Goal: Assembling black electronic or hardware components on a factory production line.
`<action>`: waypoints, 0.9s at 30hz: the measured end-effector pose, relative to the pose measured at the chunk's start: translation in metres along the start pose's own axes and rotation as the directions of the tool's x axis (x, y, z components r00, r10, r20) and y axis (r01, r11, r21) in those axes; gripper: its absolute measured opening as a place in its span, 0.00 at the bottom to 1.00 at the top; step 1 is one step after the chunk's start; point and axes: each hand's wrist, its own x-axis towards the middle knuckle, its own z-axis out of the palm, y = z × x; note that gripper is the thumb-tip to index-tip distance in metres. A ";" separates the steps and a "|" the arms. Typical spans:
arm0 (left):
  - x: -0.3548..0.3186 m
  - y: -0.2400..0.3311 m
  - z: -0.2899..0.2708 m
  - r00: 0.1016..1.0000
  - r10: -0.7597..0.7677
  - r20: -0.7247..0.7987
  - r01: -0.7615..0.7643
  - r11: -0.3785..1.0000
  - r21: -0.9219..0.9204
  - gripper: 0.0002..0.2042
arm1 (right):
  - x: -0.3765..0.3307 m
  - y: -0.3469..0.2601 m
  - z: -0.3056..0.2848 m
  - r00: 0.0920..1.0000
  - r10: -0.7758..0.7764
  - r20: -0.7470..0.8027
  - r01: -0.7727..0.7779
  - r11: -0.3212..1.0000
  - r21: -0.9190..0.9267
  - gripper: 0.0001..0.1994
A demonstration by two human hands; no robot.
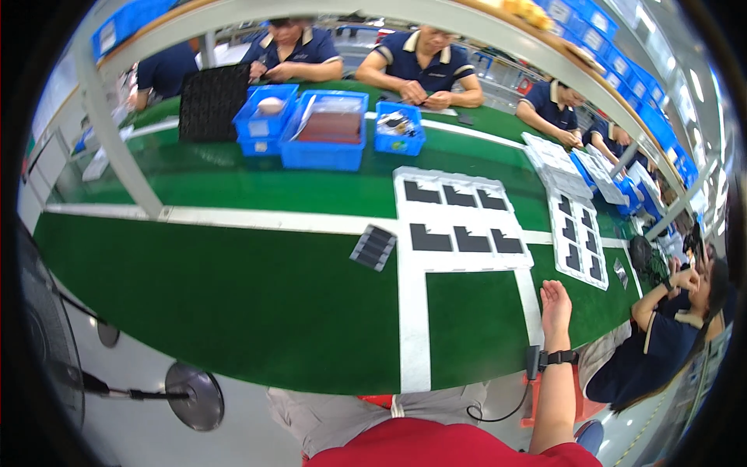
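Observation:
My right hand [555, 303] rests flat on the near right part of the green table [233, 296], fingers apart, holding nothing; a black band sits on its wrist. Just beyond it lies a white tray [459, 222] with several dark flat parts in its pockets. A small dark ribbed piece [373, 247] lies on the green surface left of that tray. My left hand is out of sight.
Another white tray [578, 243] with dark parts lies to the right. Blue bins [325, 131] and a black tray [212, 101] stand at the far side, where several people work. A person sits at my right [669, 335]. A grey post [117, 140] rises at left.

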 end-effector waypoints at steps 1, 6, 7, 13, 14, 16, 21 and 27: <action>0.000 -0.009 -0.009 1.000 0.007 -0.004 -0.007 1.000 0.015 0.13 | -0.001 0.005 -0.003 0.999 -0.031 0.016 0.030 0.998 0.057 0.08; 0.009 -0.037 -0.031 0.996 0.089 0.023 -0.090 0.996 0.030 0.13 | -0.002 0.012 -0.009 0.998 -0.069 -0.002 0.067 0.955 0.288 0.09; 0.007 -0.040 -0.030 0.995 0.099 0.028 -0.100 0.995 0.020 0.13 | -0.001 0.012 -0.006 0.999 -0.052 -0.009 0.052 0.951 0.306 0.09; -0.019 -0.043 -0.001 0.992 0.116 0.038 -0.113 0.989 -0.093 0.13 | 0.006 0.004 -0.015 1.000 0.019 -0.012 -0.014 0.949 0.316 0.08; -0.031 -0.043 0.007 0.995 0.095 0.030 -0.091 0.989 -0.115 0.13 | 0.011 0.004 -0.014 0.999 0.035 -0.026 -0.024 0.940 0.341 0.07; -0.058 -0.041 0.024 0.999 0.043 0.009 -0.041 0.986 -0.162 0.13 | 0.009 0.004 -0.011 0.986 0.157 -0.062 -0.113 0.887 0.447 0.07; -0.124 0.005 0.081 0.986 -0.146 -0.084 0.113 0.943 -0.312 0.13 | 0.007 -0.002 0.002 0.942 0.323 0.085 -0.298 0.695 0.655 0.05; -0.150 0.112 -0.027 0.503 -0.829 0.244 0.571 0.106 -0.814 0.13 | 0.005 -0.019 0.042 0.945 0.285 0.158 -0.312 0.653 0.690 0.05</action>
